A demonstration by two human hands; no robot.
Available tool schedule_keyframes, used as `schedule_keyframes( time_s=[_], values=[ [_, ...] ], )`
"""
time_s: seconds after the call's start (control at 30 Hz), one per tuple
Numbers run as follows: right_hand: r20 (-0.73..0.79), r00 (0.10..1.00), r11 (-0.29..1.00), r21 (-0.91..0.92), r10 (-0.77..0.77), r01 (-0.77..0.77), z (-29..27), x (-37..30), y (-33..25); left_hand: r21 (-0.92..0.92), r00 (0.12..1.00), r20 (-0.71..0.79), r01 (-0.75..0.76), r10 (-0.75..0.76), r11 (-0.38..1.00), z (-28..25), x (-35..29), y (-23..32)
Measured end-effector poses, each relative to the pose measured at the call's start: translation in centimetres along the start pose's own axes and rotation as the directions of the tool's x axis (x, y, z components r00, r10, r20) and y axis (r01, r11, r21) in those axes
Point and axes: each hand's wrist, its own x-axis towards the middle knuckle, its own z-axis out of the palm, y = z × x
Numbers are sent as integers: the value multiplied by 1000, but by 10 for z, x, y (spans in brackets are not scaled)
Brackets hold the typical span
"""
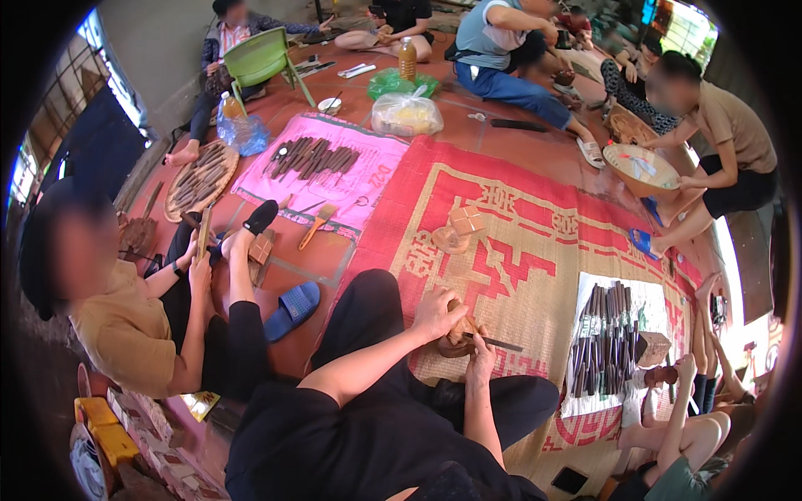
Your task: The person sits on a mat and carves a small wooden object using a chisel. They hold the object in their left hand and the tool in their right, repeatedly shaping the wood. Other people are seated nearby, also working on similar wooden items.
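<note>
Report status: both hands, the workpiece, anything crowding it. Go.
Left hand gripping small wooden piece over the lap. Right hand holds chisel against it. Woven mat below; chisel row lies apart to the right.

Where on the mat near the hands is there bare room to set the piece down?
Bare mat lies between the two wooden blocks and the white cloth of carving tools. It is crowded at the left hand and right hand, which hold the wooden piece against the knee.
</note>
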Motion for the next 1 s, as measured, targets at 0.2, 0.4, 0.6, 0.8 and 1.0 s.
schedule_keyframes(
  time_s=[0.2,0.4,0.6,0.8,1.0],
  values=[
    [-137,990,999,-22,38,-42,-16,3,-5,-8,999,-47,-19,19,1000,-1,0,-4],
    [-35,999,999,-50,16,-18,2,1,-7,27,999,-34,-25,26,999,2,-3,6],
    [-59,997,999,4,49,-48,-7,-1,-15,-32,999,-33,-30,29,999,2,3,-9],
    [-72,997,999,-34,28,-30,-8,1,-4,16,999,-32,-19,20,1000,3,-1,3],
    [-146,989,998,-51,22,-29,-1,-8,-22,-20,1000,-12,25,-25,999,0,1,-4]
  ],
)
